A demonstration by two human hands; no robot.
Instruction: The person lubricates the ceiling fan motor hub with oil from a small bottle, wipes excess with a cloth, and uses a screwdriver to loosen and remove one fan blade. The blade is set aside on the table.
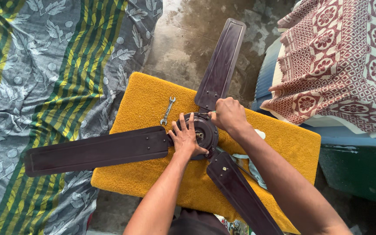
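I see my left hand (pixel 186 138) spread flat on the dark motor hub (pixel 201 132) of the ceiling fan (pixel 153 146), which lies on the yellow cushion (pixel 153 100), while my right hand (pixel 228 114) is curled, pinching something at the hub's rim, a small wrench (pixel 168 110) lying beside it.

A tabletop (pixel 144 93) covered in a fuzzy yellow cloth carries the work. A dark brown ceiling fan (pixel 201 132) lies flat on it, its three blades reaching past the edges. A small silver wrench (pixel 168 110) lies on the cloth just beyond the left hand (pixel 184 138). A pale rag (pixel 251 163) sits under the right forearm.
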